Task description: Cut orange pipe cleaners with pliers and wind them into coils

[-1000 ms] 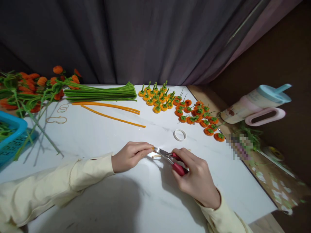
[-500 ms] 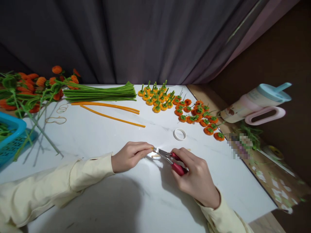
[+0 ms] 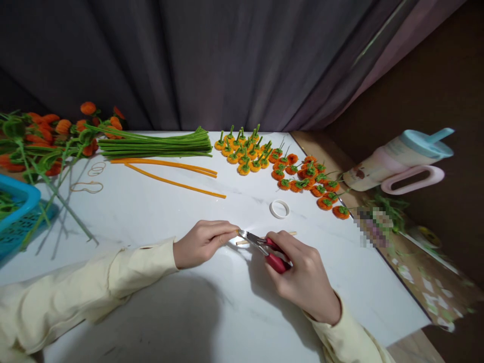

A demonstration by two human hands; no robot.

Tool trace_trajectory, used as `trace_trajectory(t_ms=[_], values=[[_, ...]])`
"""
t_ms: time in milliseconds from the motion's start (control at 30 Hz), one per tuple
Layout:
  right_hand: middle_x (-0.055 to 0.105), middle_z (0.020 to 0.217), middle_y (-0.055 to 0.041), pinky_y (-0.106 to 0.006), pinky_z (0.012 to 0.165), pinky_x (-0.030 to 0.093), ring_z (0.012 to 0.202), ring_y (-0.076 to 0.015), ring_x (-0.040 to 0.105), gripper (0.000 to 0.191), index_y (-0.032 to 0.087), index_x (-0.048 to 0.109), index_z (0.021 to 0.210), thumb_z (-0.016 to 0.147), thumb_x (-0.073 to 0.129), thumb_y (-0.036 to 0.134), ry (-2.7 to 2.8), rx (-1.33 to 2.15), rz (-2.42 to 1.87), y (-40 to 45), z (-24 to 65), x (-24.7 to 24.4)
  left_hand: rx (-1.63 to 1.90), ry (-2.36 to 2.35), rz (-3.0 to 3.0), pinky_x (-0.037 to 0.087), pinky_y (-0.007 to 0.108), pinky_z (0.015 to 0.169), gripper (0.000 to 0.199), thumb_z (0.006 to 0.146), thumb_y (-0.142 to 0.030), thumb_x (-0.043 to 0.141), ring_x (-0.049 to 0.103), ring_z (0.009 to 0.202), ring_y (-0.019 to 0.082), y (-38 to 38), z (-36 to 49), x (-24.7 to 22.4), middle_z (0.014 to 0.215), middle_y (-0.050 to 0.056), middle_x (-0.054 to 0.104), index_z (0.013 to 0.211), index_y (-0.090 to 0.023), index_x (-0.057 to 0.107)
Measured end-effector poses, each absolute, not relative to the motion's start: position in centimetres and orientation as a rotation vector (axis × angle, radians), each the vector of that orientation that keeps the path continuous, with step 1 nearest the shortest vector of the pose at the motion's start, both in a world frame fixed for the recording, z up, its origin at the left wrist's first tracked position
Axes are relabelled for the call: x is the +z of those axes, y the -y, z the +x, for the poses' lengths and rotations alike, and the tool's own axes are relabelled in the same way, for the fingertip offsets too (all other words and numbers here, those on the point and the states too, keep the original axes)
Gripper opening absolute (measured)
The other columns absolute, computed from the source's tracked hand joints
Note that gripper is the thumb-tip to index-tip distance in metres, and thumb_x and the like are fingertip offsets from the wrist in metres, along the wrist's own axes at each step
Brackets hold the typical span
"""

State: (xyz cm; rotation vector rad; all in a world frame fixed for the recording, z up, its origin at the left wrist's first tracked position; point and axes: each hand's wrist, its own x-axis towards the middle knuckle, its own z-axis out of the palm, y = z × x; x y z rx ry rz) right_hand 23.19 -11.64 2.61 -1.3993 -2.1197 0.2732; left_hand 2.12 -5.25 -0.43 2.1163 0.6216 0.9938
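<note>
Seemingly, pliers (image 3: 254, 238) well inside table edges (image 3: 404, 283)

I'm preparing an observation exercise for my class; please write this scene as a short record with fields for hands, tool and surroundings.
Left hand: pinching a small orange piece
Right hand: holding red-handled pliers
Plier tips: at that piece; whether closed on it is unclear
Beyond hands: white ring, orange strips, green stems, yellow pumpkin shapes, orange pumpkin shapes
Far left: blue basket
Far right: tumbler

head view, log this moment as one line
left hand: pinching small orange piece | right hand: gripping red-handled pliers, tips at piece | table: white ring, thin stick
</note>
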Motion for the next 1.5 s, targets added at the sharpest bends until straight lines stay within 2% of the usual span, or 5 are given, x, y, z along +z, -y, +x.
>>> trace_trajectory(t_ms=[567,1167,1500], values=[[0.054,0.071,-0.0029,-0.026,0.052,0.035,0.057,-0.0150,0.047,0.020,0.015,0.055,0.090,0.075,0.043,0.014,2.177,0.238,-1.399,11.61,23.36,2.59,1.036,-0.591,2.158,0.046,0.018,0.058,0.021,0.093,-0.016,0.045,0.056,0.062,0.010,5.16,2.19,-0.55,0.072,0.005,0.064,0.089,-0.010,0.065],[0.048,0.066,-0.0004,-0.025,0.051,0.031,0.053,-0.0136,0.040,0.017,0.016,0.054,0.084,0.074,0.041,0.013,2.172,0.239,-1.401,11.74,23.14,2.44,1.020,-0.612,2.227,0.043,0.019,0.053,0.028,0.095,-0.021,0.042,0.051,0.057,0.009,5.20,2.15,-0.75,0.066,0.004,0.061,0.083,-0.012,0.065],[0.048,0.062,-0.0003,-0.025,0.050,0.029,0.052,-0.0134,0.040,0.019,0.016,0.055,0.083,0.073,0.039,0.010,2.158,0.160,-1.375,11.71,22.98,2.45,1.072,-0.569,2.214,0.044,0.018,0.055,0.020,0.093,-0.014,0.046,0.053,0.060,0.009,5.22,2.21,-0.86,0.069,0.005,0.063,0.087,-0.010,0.065]])
